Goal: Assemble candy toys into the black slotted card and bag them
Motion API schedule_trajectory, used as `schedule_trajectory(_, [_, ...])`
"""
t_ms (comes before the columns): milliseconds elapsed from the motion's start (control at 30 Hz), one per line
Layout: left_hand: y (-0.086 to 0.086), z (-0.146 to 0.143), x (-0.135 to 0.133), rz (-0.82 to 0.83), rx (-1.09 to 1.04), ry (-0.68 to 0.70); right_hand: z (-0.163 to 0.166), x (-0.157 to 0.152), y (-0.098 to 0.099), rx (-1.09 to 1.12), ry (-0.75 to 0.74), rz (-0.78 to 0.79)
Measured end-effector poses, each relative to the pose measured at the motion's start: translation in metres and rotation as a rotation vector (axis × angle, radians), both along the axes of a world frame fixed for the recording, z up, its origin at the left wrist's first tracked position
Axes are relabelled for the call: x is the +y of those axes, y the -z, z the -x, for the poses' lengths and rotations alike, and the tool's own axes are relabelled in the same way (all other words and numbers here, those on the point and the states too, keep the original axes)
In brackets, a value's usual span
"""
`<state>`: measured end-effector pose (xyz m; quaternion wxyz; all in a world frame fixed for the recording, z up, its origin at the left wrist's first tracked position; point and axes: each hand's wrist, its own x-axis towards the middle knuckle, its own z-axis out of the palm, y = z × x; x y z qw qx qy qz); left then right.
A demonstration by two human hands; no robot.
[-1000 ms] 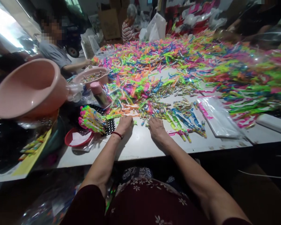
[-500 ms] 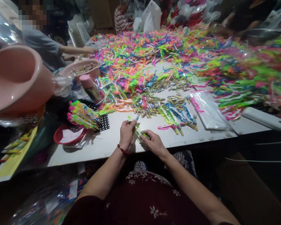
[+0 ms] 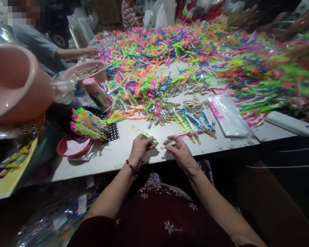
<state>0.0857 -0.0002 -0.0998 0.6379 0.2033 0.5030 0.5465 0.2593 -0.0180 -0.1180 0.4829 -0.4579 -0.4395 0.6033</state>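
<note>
My left hand [image 3: 140, 150], with a red bead bracelet at the wrist, is closed on a slim lime-green plastic piece [image 3: 137, 130]. The piece points up and left past the fingers; its other end shows by the thumb. To its right, and apart from it, my right hand [image 3: 181, 151] pinches a short, pale patterned stick [image 3: 167, 145] between thumb and fingers. Just beyond the right hand lie several finished-looking strips with patterned ends [image 3: 189, 125], green, blue and pink. A heap of short patterned sticks [image 3: 159, 116] is spread behind them.
A big pile of coloured plastic pieces [image 3: 144, 51] covers the far table. At left stand a pink tub [image 3: 38, 89], a pink-capped bottle [image 3: 91, 86], a red basket [image 3: 63, 151] and a bundle of pieces [image 3: 89, 125]. Clear bags [image 3: 231, 116] lie right. Co-workers reach in at both sides.
My hands have moved apart, the left with the green piece and the right with a short stick. The view has shifted slightly.
</note>
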Motion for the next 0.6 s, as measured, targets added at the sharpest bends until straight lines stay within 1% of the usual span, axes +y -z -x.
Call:
schedule_trajectory(67, [-0.002, -0.002, -0.002, 0.004, -0.007, 0.006, -0.002, -0.003, -0.005, 0.008, -0.043, -0.006])
schedule_trajectory(133, [-0.004, -0.003, -0.004, 0.006, -0.016, 0.0, -0.002, -0.006, -0.011, -0.049, -0.105, -0.052])
schedule_trajectory(233, [-0.006, -0.004, -0.006, 0.015, -0.029, -0.025, -0.002, -0.012, -0.013, -0.096, -0.169, -0.088])
schedule_trajectory(300, [-0.008, -0.005, -0.007, 0.016, -0.039, -0.035, -0.001, -0.014, -0.011, -0.112, -0.168, -0.089])
schedule_trajectory(433, [-0.012, -0.007, -0.009, 0.023, -0.057, -0.023, 0.001, -0.015, -0.005, -0.18, -0.11, -0.173])
schedule_trajectory(500, [-0.013, -0.009, -0.01, 0.022, -0.068, -0.01, 0.001, -0.014, -0.004, -0.152, -0.095, -0.16])
schedule_trajectory(600, [-0.015, -0.012, -0.011, 0.023, -0.076, 0.005, 0.001, -0.014, -0.005, -0.105, -0.074, -0.099])
